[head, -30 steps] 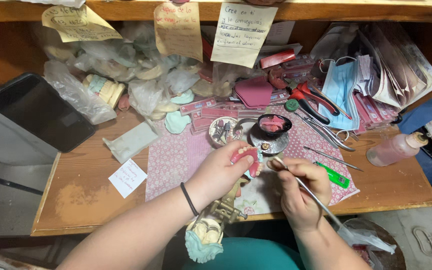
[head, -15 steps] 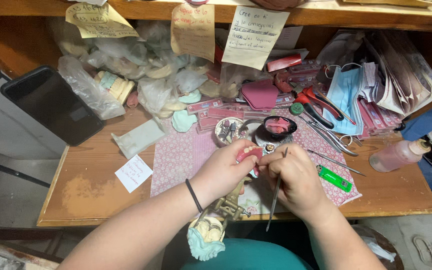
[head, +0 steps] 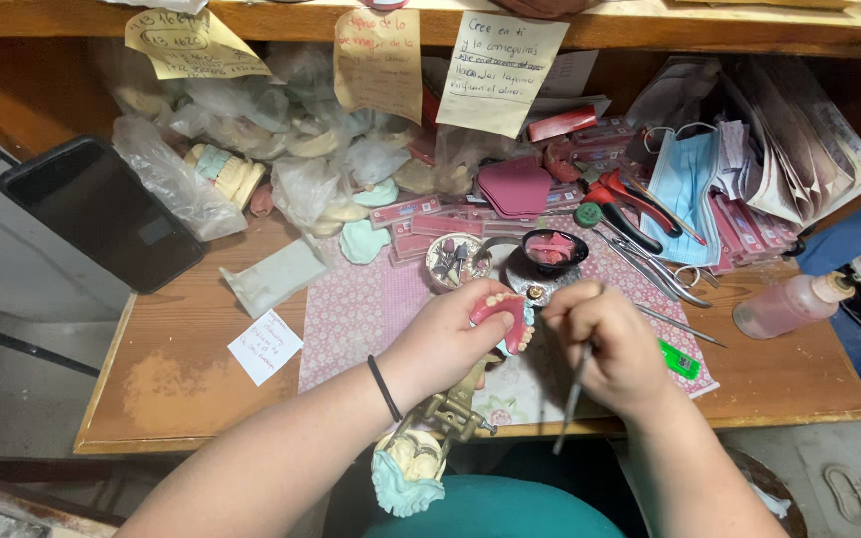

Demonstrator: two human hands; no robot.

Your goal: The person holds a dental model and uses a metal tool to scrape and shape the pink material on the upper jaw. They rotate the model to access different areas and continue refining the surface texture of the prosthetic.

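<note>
A pink wax denture [head: 503, 317] with a row of pale teeth is held over a worn wooden workbench [head: 181, 369], where a pink patterned mat [head: 356, 309] covers the middle and paper notes [head: 495, 70] hang from the shelf above. Clear plastic bags of plaster casts [head: 251, 169], red-handled pliers [head: 640, 204], a blue face mask [head: 685, 184] and a black tablet [head: 102, 209] crowd the back; a squeeze bottle [head: 784, 304] of pink liquid lies at the right. The left hand [head: 450, 339] is curled around the denture, gripping it from below. The right hand [head: 610, 349], just beside it, is closed on a slim metal instrument [head: 572, 399], its tip hidden at the denture's edge.
</note>
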